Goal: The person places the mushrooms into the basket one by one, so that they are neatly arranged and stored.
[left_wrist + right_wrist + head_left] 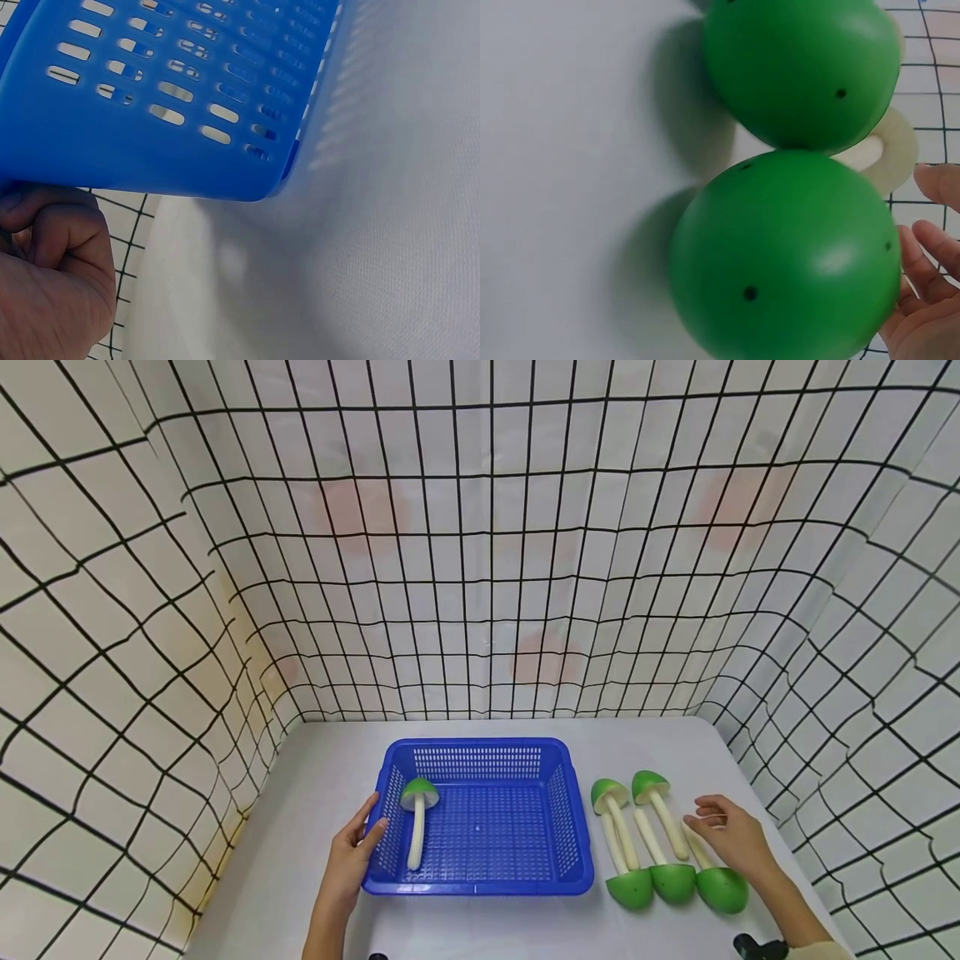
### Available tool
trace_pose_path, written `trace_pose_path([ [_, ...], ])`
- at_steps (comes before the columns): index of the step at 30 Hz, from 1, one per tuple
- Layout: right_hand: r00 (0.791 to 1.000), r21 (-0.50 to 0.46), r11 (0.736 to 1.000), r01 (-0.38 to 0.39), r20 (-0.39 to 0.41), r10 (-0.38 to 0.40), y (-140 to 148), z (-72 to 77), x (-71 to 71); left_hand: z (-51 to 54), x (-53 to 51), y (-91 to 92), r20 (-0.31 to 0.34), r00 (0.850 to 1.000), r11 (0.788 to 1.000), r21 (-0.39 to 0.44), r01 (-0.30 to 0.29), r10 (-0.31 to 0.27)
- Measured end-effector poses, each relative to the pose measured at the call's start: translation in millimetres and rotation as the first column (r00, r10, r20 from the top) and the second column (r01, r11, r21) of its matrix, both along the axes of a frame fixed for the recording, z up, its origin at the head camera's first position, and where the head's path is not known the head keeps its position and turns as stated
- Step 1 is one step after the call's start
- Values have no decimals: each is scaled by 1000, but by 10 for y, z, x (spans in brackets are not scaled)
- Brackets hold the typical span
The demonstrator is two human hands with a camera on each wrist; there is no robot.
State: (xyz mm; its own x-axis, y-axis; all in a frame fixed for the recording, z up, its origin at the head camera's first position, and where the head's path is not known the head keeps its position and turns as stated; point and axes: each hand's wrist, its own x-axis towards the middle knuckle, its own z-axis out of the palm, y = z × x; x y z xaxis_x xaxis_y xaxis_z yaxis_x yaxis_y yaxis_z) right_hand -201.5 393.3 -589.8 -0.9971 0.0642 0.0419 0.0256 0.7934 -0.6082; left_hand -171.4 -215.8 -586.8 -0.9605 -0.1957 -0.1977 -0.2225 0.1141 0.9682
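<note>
Head view: I have the left hand [351, 847] pinching the left rim of the blue basket [477, 888]; one green-capped mushroom [418, 818] inside, left side. Five more mushrooms [669, 825] on the desk [300, 793], right of basket. Right hand [731, 835], thumb and fingers apart, near the rightmost mushroom [722, 891]; can't tell if touching.

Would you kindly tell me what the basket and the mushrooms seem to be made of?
The blue basket looks like semi-glossy plastic: its slotted walls seem moulded in one piece. The green-capped mushrooms look artificial, perhaps foam or plastic, with smooth, softly shiny caps; I cannot tell which.
</note>
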Motion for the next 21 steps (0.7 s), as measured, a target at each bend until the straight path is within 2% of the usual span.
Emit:
trace_pose_path([
  [9,997,26,999,25,69,-27,152,-137,-37,30,16,6,6,1000,1000,14,2,-2],
  [16,990,-4,1000,-3,140,4,158,-186,-22,21,18,-5,11,1000,1000,4,-5,5],
  [21,988,-3,999,-32,150,32,154,-178,-12,13,2,3,10,1000,1000,2,-4,4],
])
